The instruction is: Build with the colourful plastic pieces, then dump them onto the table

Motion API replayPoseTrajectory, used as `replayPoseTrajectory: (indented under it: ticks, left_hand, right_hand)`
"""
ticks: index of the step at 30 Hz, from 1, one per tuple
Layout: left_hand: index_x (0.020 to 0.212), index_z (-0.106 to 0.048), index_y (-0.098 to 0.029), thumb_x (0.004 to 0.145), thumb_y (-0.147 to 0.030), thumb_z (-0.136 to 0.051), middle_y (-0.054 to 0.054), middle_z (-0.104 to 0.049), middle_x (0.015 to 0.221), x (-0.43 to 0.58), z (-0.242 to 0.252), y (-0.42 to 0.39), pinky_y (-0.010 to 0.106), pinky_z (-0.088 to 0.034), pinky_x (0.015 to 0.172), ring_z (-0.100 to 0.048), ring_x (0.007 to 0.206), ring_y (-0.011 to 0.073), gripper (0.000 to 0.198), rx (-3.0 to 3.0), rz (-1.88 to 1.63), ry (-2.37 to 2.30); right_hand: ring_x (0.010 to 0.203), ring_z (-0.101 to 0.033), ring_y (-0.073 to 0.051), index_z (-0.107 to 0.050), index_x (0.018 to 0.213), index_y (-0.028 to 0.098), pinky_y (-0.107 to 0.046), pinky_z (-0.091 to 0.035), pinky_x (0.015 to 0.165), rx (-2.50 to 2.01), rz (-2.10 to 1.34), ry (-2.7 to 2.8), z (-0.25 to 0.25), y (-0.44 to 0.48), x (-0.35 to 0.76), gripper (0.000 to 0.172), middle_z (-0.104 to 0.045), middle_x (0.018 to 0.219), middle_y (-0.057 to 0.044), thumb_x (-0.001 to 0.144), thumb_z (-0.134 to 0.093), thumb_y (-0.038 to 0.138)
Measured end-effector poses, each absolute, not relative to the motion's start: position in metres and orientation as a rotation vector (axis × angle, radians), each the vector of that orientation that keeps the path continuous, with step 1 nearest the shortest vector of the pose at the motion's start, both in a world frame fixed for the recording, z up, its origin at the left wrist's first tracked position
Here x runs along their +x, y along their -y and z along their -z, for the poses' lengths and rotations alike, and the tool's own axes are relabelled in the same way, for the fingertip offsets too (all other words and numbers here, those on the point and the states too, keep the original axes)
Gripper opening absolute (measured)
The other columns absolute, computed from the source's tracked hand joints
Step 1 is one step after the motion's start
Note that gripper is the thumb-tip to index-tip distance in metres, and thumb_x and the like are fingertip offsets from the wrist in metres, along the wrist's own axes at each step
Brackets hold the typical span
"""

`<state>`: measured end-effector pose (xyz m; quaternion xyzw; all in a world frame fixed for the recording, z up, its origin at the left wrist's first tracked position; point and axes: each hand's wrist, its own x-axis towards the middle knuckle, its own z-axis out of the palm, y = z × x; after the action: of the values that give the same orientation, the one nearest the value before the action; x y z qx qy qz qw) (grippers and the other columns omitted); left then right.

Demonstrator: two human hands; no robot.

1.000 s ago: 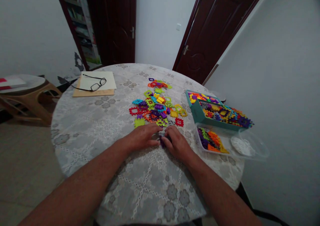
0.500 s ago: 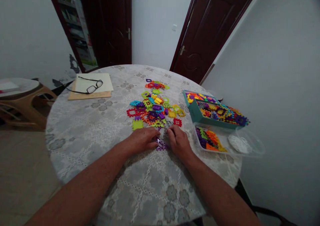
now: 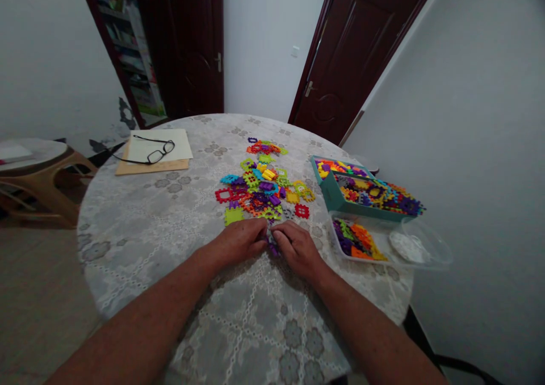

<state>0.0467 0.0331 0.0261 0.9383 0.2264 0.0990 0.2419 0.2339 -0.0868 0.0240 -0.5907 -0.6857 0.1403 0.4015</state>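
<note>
Close together at the near side of a colourful heap, my left hand (image 3: 244,237) and my right hand (image 3: 296,246) are both closed on a purple toothed building piece (image 3: 272,247). Most of that piece is hidden by my fingers. Just beyond my hands lies the heap of plastic building pieces (image 3: 255,189), in red, yellow, purple, blue and green. A lime square piece (image 3: 234,214) rests beyond my left hand, and a red window piece (image 3: 302,210) lies beyond my right.
A clear plastic tub (image 3: 336,249) with sorted pieces stands at the right, before a teal box (image 3: 330,196) full of pieces. Black glasses (image 3: 155,155) lie on paper at the left. A patterned cloth covers the round table (image 3: 238,328).
My hands have come closer together, the right one moving left. The purple piece, lying flat and widely visible before, is now mostly covered between my fingers.
</note>
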Motion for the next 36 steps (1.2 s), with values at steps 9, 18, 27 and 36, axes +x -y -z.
replayPoseTrajectory:
  ticks: [9,18,27,36]
  left_hand:
    - [0.126,-0.058,-0.025,0.094,-0.029,-0.066,0.008,-0.065,0.129,0.044,-0.025,-0.032,0.035,-0.050,0.099,-0.063,0.119,0.0260,0.033,2.584,-0.353,-0.523]
    - [0.119,-0.062,-0.026,0.102,-0.033,-0.060,0.006,-0.062,0.122,0.048,-0.015,-0.034,0.035,-0.052,0.094,-0.064,0.111,0.0232,0.018,2.659,-0.392,-0.523]
    - [0.120,-0.060,-0.023,0.100,-0.024,-0.056,0.009,-0.071,0.119,0.050,-0.014,-0.037,0.038,-0.052,0.097,-0.067,0.110,0.0257,0.020,2.627,-0.372,-0.557]
    - [0.124,-0.060,-0.023,0.098,-0.027,-0.057,0.010,-0.071,0.122,0.043,-0.019,-0.035,0.038,-0.052,0.098,-0.067,0.112,0.0261,0.026,2.683,-0.307,-0.510]
  right_hand:
    - [0.090,-0.067,-0.020,-0.072,0.103,0.022,-0.033,-0.051,0.086,-1.486,-0.367,1.813,-0.021,0.086,0.235,0.032,-0.070,0.094,-0.005,0.113,-0.043,0.033]
    - [0.095,-0.070,-0.019,-0.072,0.114,0.023,-0.032,-0.054,0.090,-1.546,-0.307,1.618,-0.010,0.081,0.243,0.026,-0.074,0.101,-0.005,0.109,-0.046,0.026]
    - [0.131,-0.058,-0.030,-0.065,0.136,0.018,-0.044,-0.050,0.110,-2.132,0.163,1.656,-0.007,0.062,0.265,0.035,-0.059,0.145,-0.018,0.104,-0.053,0.027]
    - [0.117,-0.061,-0.030,-0.065,0.117,0.017,-0.038,-0.052,0.095,-2.350,0.130,1.751,-0.021,0.075,0.255,0.022,-0.063,0.124,-0.017,0.103,-0.058,0.032]
